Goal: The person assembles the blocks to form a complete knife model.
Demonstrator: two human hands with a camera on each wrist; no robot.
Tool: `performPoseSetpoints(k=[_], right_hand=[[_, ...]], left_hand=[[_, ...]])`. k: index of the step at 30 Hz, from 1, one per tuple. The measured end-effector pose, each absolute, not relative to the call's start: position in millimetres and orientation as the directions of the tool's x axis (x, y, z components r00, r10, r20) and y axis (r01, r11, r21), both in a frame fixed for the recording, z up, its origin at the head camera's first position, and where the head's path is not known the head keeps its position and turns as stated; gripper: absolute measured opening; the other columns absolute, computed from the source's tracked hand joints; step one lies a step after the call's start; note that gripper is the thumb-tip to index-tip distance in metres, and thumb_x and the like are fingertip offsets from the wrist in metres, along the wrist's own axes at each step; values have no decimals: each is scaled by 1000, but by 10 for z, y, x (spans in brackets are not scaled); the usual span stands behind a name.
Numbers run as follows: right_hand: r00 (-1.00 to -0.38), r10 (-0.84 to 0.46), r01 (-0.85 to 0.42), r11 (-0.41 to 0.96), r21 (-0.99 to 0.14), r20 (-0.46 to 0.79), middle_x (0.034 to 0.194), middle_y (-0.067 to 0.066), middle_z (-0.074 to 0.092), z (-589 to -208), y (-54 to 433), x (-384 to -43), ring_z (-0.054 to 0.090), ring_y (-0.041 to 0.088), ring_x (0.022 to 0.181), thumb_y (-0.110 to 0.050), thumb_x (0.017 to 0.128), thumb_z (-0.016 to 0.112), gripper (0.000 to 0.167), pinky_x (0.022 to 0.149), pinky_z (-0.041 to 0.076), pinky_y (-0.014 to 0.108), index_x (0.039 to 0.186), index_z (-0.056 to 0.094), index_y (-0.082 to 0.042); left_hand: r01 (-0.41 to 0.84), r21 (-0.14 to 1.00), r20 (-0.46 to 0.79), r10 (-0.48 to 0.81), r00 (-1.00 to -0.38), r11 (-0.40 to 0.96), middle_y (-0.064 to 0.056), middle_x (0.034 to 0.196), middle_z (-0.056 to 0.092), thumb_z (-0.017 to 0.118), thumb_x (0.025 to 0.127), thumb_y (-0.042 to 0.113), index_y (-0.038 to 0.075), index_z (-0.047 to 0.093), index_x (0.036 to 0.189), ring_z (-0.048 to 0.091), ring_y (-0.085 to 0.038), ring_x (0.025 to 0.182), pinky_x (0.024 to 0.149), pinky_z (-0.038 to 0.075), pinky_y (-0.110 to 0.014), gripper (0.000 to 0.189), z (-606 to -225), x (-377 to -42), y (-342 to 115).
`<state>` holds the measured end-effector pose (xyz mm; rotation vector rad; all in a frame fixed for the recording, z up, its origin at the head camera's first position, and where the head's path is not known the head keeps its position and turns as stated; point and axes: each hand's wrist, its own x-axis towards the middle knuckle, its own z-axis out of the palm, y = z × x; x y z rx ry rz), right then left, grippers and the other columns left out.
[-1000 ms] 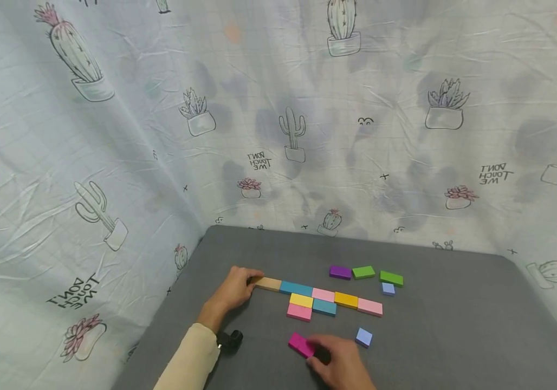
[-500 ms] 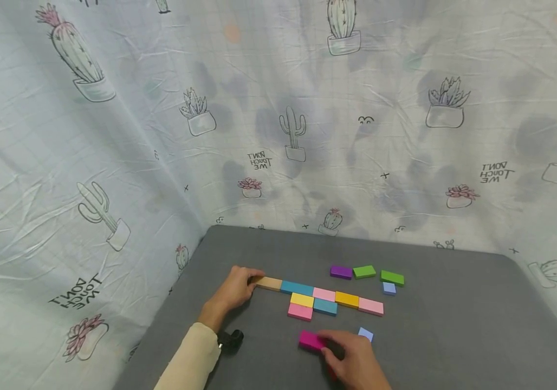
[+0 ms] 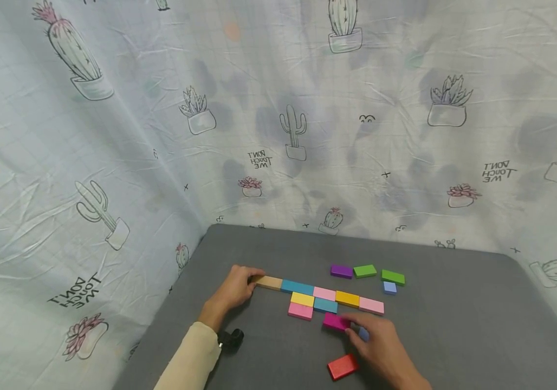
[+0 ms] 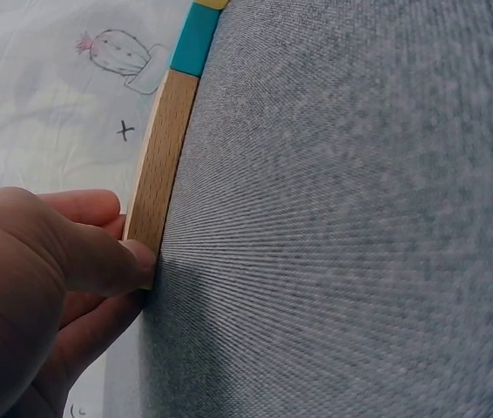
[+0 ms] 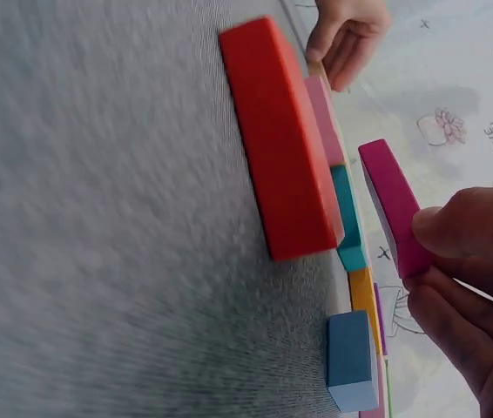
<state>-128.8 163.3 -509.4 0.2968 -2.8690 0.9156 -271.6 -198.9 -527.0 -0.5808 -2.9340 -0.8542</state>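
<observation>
My left hand (image 3: 233,287) pinches the left end of a natural wooden block (image 3: 269,282), thumb on its near side in the left wrist view. That block begins a row with a teal block (image 3: 297,286), a light pink block (image 3: 324,293), an orange block (image 3: 347,298) and another pink block (image 3: 371,306). A yellow block (image 3: 302,299), a second teal block (image 3: 325,305) and a darker pink block (image 3: 300,310) sit against the row's near side. Between thumb and fingertips my right hand (image 3: 381,341) holds a magenta block (image 5: 390,196), raised off the table in the right wrist view.
A red block (image 3: 343,367) lies near the front. A small blue block (image 3: 363,334) is partly covered by my right hand. Behind the row are a purple block (image 3: 341,271), two green blocks (image 3: 393,277) and another small blue block (image 3: 389,288). Printed curtains surround the grey table (image 3: 454,325).
My right hand has carried the magenta block right and away from me, close to the second teal block. The red block has come into view. My left hand stays on the wooden block.
</observation>
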Motion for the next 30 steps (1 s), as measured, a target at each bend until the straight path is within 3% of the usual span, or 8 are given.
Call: performPoseSetpoints(k=[10, 30], right_hand=[[-942, -266, -334, 808, -486, 205, 116, -5, 83, -5144, 1603, -1478, 79, 18, 111, -9, 87, 92, 37, 99, 65, 43, 122, 83, -19], [-930, -330, -368, 824, -431, 164, 114, -5, 83, -5203, 1535, -1598, 78, 16, 107, -11, 92, 88, 31, 98, 65, 44, 122, 84, -18]], left_hand=[[363, 509, 134, 345, -929, 780, -10, 125, 81, 77, 94, -10, 6, 82, 124, 76, -30, 121, 105, 61, -53, 34, -5287, -2730, -1983], [382, 514, 155, 355, -922, 768, -10, 122, 82, 77, 94, -9, 6, 83, 122, 77, -30, 117, 102, 62, -52, 32, -5292, -2737, -1991]])
